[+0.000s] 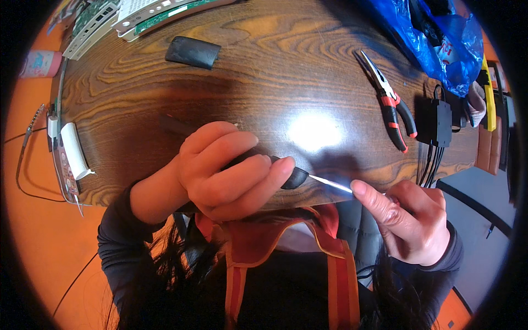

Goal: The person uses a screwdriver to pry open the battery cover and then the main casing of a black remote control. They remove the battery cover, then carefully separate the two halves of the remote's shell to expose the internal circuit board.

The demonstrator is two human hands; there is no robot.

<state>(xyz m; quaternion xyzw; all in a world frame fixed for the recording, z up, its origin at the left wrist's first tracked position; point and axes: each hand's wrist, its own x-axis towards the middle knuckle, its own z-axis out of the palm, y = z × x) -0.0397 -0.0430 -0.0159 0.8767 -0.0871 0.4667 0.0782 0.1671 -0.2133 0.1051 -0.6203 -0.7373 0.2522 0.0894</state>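
Observation:
My left hand (pixel 225 173) is closed round a black, rounded object (pixel 295 177), and most of it is hidden by the fingers. Its end sticks out past my fingertips. In my right hand (pixel 410 217) is a slim, shiny metal tool (pixel 330 183), its kind unclear, with the index finger stretched along it. The tool's narrow tip meets the end of the black object. Farther off on the table lies a curved black plastic piece (pixel 192 52), resembling a cover. Needle-nose pliers (pixel 391 104) with red and black handles lie beyond my right hand.
Device housings with green circuit boards (pixel 165 19) stand at the far left of the wooden table (pixel 264 71). A blue plastic bag (pixel 451 52) sits far right, near a black box with cables (pixel 434 121). A white roll (pixel 75 151) lies by the left edge.

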